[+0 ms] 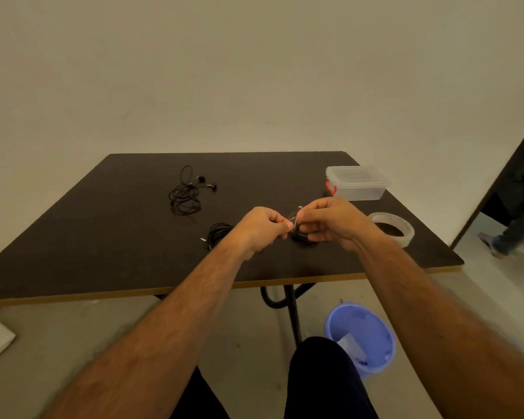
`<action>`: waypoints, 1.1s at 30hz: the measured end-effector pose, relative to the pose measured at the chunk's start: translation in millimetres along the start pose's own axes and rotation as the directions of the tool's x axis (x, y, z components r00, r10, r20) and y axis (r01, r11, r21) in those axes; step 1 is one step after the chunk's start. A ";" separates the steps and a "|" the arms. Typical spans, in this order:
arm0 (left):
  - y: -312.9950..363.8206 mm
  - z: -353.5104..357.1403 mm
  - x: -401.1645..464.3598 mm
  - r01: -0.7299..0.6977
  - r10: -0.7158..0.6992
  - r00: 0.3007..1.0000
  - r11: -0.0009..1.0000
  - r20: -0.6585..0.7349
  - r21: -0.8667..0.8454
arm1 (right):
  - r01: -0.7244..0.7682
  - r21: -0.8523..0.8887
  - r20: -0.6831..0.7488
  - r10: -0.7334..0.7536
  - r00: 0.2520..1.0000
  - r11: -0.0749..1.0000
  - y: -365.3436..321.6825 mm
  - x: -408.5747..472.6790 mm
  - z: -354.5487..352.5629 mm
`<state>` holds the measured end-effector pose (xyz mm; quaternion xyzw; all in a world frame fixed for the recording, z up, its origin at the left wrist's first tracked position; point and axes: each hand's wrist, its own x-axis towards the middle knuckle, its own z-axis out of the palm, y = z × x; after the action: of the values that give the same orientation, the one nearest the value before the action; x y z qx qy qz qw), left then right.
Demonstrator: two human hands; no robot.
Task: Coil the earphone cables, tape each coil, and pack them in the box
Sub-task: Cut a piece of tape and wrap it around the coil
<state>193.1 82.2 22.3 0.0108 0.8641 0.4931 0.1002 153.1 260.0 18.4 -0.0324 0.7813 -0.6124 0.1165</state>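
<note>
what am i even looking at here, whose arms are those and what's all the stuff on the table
There is no machine here. The one picture comes from a camera worn on a person's head, looking forward and down, so the two bare arms are the wearer's own.

Both hands meet over a dark table. The right hand holds a coiled black earphone cable, and the left hand pinches what looks like a small strip of tape at it; the strip is too small to be sure.

On the table lie a loose, uncoiled pair of earphones, another coiled cable by the left wrist, a roll of clear tape, and a clear plastic box with its lid on. A blue bucket stands on the floor.
</note>
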 end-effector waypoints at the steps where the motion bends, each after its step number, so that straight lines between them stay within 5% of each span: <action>1: -3.1 -4.2 -1.2 0.002 -0.002 1.000 1.000 -0.005 -0.001 | -0.014 0.004 -0.001 0.014 1.000 1.000 -1.2 1.9 5.9; 15: -25.5 -24.9 -11.7 0.014 -0.014 1.000 0.999 -0.013 -0.035 | -0.039 0.154 0.046 0.032 0.998 0.987 -8.8 7.7 28.5; 26: -28.7 -31.5 -14.8 -0.032 0.032 0.999 0.998 -0.005 -0.044 | -0.229 -0.027 0.232 0.229 0.945 0.973 -8.1 8.8 36.2; 33: -28.1 -34.6 -19.0 -0.014 0.013 1.000 1.000 -0.021 -0.020 | -0.182 0.070 0.253 0.159 0.954 0.981 -10.5 6.9 38.5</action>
<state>207.6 36.1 18.5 0.0106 0.8600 0.5025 0.0880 154.0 219.5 19.0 -0.0349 0.7315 -0.6267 0.2664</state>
